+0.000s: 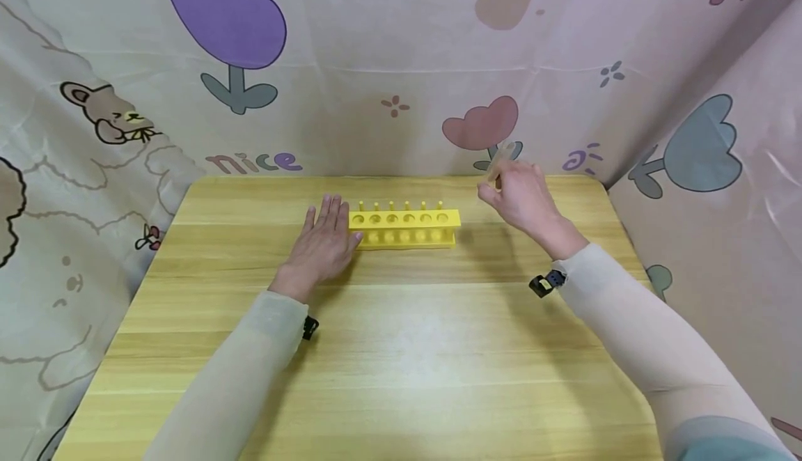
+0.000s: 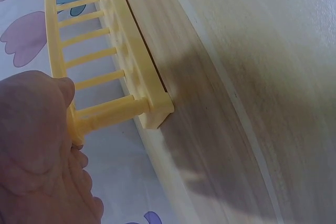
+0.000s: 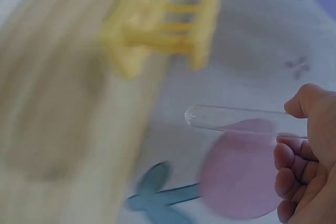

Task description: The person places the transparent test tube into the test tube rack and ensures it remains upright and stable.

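A yellow test tube rack (image 1: 404, 219) stands on the table, with a row of round holes on top and several short pegs along its back. My left hand (image 1: 322, 241) lies at the rack's left end, fingers straight and pointing away, the thumb touching the rack's front. The left wrist view shows that thumb over the edge of the rack (image 2: 139, 51). Off the rack's right end and raised, my right hand (image 1: 523, 196) pinches a clear test tube (image 3: 236, 118) between thumb and fingers. The tube's rounded end sticks out past the thumb; the other end is hidden in the hand.
The wooden table (image 1: 426, 349) ends just behind the rack. A printed curtain (image 1: 351, 43) hangs right along that far edge and at both sides. Each sleeve carries a small black camera (image 1: 546, 283) at the wrist.
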`<state>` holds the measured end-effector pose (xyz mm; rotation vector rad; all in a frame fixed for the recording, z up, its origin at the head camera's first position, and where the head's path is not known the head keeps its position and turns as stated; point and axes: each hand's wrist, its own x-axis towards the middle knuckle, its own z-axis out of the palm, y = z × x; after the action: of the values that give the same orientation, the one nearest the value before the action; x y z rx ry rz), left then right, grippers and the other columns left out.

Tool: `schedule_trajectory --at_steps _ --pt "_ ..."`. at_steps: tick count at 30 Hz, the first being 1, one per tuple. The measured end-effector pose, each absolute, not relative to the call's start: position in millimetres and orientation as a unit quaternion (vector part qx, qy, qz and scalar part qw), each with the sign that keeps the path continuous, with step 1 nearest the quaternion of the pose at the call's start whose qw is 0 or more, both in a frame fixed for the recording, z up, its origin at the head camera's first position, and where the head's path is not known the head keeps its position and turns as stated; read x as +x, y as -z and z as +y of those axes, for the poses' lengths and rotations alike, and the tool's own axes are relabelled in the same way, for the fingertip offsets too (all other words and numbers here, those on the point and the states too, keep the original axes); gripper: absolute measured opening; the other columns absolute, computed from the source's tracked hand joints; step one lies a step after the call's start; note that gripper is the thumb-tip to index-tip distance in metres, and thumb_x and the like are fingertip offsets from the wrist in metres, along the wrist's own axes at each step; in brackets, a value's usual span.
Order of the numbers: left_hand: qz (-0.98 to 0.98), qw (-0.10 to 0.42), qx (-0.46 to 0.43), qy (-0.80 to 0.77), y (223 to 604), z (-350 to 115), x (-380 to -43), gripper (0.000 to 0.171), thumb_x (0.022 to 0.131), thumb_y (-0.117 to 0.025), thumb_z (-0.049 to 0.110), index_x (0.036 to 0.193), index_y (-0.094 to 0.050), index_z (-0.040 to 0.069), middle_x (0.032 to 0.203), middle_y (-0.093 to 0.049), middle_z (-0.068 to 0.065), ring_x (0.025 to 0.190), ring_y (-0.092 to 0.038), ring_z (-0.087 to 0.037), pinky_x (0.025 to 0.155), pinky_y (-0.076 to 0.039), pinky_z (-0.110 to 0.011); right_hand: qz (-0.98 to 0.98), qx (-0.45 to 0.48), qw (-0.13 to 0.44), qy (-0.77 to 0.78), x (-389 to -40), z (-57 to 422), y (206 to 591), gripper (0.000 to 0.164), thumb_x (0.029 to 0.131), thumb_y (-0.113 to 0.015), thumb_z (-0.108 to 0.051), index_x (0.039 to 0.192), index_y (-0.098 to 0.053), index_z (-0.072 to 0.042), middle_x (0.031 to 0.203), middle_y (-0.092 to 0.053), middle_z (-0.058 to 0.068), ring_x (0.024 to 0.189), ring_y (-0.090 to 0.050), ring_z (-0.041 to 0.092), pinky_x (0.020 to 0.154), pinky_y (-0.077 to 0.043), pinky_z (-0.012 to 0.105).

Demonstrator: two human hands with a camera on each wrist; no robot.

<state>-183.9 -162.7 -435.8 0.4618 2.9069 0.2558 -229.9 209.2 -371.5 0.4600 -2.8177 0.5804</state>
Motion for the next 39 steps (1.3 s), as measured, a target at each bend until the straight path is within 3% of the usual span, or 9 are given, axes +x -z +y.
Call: schedule_trajectory --at_steps 9,19,29,39 --pt "0.98 0.091 0.159 -0.081 436 -163 -185 0.075 0.115 -0.024 0.045 0.167 0.0 -0.004 0.174 0.013 -0.021 0.163 0.011 -0.037 0.131 0.01 -0.057 -0.945 0.197 0.12 -0.232 -214 165 339 0.027 0.097 -0.068 -0.029 0.094 -0.076 -0.004 0.089 -0.069 0.012 0.088 -0.059 0.031 0.087 -0.039 0.049" --pt "0.98 0.09 0.158 -0.08 434 -162 -184 0.075 0.115 -0.026 0.045 0.167 -0.003 -0.004 0.174 0.01 -0.022 0.164 0.009 -0.038 0.132 0.009 -0.056 -0.947 0.225 0.093 -0.209 -216 139 352 0.025 0.098 -0.068 -0.031 0.098 -0.076 -0.008 0.09 -0.069 0.006 0.088 -0.06 0.028 0.088 -0.039 0.045" --pt "0.98 0.091 0.156 -0.081 433 -162 -184 0.075 0.115 -0.026 0.045 0.167 -0.003 -0.004 0.174 0.01 -0.021 0.163 0.01 -0.036 0.132 0.009 -0.055 -0.949 0.229 0.088 -0.196 -218 135 362 0.027 0.099 -0.065 -0.033 0.099 -0.076 -0.008 0.085 -0.067 0.004 0.085 -0.056 0.027 0.08 -0.035 0.042" --pt "0.98 0.091 0.156 -0.083 435 -163 -185 0.075 0.115 -0.026 0.045 0.167 -0.002 -0.004 0.174 0.011 -0.022 0.163 0.011 -0.037 0.132 0.01 -0.056 -0.952 0.236 0.079 -0.181 -224 129 381 0.027 0.097 -0.065 -0.031 0.094 -0.074 -0.006 0.08 -0.066 0.006 0.085 -0.059 0.029 0.094 -0.042 0.054"
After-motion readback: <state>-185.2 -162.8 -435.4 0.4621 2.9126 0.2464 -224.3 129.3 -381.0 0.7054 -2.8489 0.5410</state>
